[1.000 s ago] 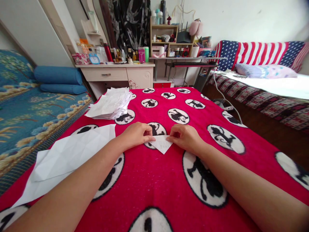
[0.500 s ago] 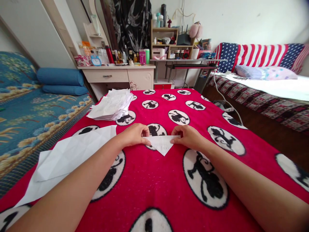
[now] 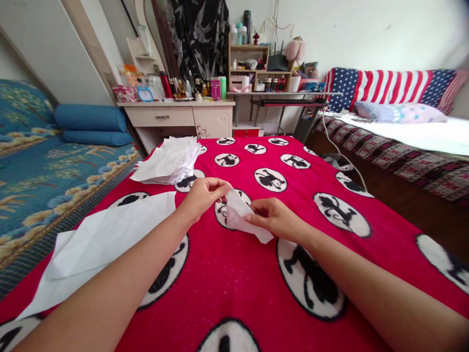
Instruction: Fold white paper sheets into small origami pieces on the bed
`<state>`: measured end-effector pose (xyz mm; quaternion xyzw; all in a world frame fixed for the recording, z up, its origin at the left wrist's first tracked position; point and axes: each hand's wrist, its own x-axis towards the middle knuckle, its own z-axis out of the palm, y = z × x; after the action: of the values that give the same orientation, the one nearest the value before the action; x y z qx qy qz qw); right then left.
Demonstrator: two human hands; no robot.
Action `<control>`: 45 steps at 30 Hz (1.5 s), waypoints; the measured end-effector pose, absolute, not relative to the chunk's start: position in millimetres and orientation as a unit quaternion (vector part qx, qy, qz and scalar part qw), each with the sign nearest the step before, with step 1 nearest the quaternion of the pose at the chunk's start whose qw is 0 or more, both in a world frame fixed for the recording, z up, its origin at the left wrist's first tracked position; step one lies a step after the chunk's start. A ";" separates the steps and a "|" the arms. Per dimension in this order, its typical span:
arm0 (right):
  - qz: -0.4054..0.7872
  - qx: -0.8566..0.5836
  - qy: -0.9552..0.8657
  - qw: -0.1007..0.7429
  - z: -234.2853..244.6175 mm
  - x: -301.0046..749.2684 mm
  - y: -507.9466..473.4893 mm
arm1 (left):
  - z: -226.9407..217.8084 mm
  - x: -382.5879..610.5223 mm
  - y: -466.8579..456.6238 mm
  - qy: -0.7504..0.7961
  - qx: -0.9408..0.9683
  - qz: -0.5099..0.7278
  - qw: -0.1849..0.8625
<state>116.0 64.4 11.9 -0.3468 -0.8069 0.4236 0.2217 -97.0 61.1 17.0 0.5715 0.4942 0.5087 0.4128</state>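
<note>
A small folded sheet of white paper (image 3: 240,215) is held between both hands, tilted down to the right, above the red patterned cloth (image 3: 220,274). Faint writing shows on its left face. My left hand (image 3: 203,195) pinches its upper left corner between thumb and fingers. My right hand (image 3: 273,215) grips the long upper right edge, thumb in front; its other fingers are partly hidden behind the paper. Loose creased white sheets (image 3: 110,234) lie to the left, partly covered by my left forearm.
A pile of used papers (image 3: 166,159) sits at the far left of the cloth. Beyond stand a dresser (image 3: 161,117) with bottles and a desk (image 3: 286,94) with shelves. A blue patterned bed (image 3: 54,181) is at left, another bed (image 3: 395,142) at right.
The folded paper has turned from a level, downward-pointing triangle to a slant. My left hand has risen slightly and my right hand has shifted lower along the edge.
</note>
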 end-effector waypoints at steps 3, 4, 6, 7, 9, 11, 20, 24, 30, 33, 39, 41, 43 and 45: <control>0.466 -0.359 -0.768 0.253 16.7 109.5 55.3 | 17.3 -94.1 60.6 0.497 0.567 0.526 0.392; 0.461 -0.374 -0.758 0.272 17.6 108.6 54.0 | 17.6 -93.9 60.3 0.503 0.571 0.540 0.360; 0.417 -0.414 -0.745 0.317 17.8 108.4 54.1 | 19.5 -92.5 58.1 0.522 0.589 0.561 0.257; 0.384 -0.434 -0.742 0.337 17.0 108.9 55.1 | 21.0 -90.4 56.0 0.531 0.601 0.560 0.207; 0.313 -0.465 -0.744 0.364 14.4 110.6 57.6 | 24.1 -83.0 50.2 0.531 0.637 0.529 0.180; 0.250 -0.476 -0.756 0.374 11.4 112.1 58.9 | 25.2 -72.0 44.1 0.501 0.681 0.470 0.253; 0.141 -0.422 -0.832 0.332 16.9 115.0 48.0 | 12.9 -55.1 39.4 0.453 0.675 0.430 0.392; 0.123 -0.396 -0.853 0.318 22.5 116.8 44.2 | 15.4 -56.3 37.9 0.447 0.660 0.441 0.414; 0.118 -0.368 -0.869 0.310 23.5 117.8 43.0 | 22.7 -54.1 33.2 0.429 0.653 0.439 0.444; 0.141 -0.365 -0.867 0.310 22.1 118.7 44.2 | 23.6 -55.3 33.4 0.424 0.655 0.434 0.449; 0.167 -0.367 -0.862 0.307 22.1 119.0 45.4 | 22.8 -55.3 34.5 0.417 0.628 0.432 0.495; 0.165 -0.363 -0.863 0.310 21.5 117.6 45.4 | 23.3 -53.5 33.6 0.424 0.622 0.435 0.494; 0.152 -0.364 -0.863 0.315 20.1 115.1 45.0 | 23.6 -51.0 32.4 0.441 0.627 0.439 0.469; 0.133 -0.377 -0.859 0.319 18.8 112.2 43.8 | 23.2 -48.4 31.3 0.464 0.639 0.444 0.424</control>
<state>112.2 43.8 18.8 -0.3767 -0.8594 0.1328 0.3193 -48.4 31.3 23.2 0.6395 0.4635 0.4435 0.4237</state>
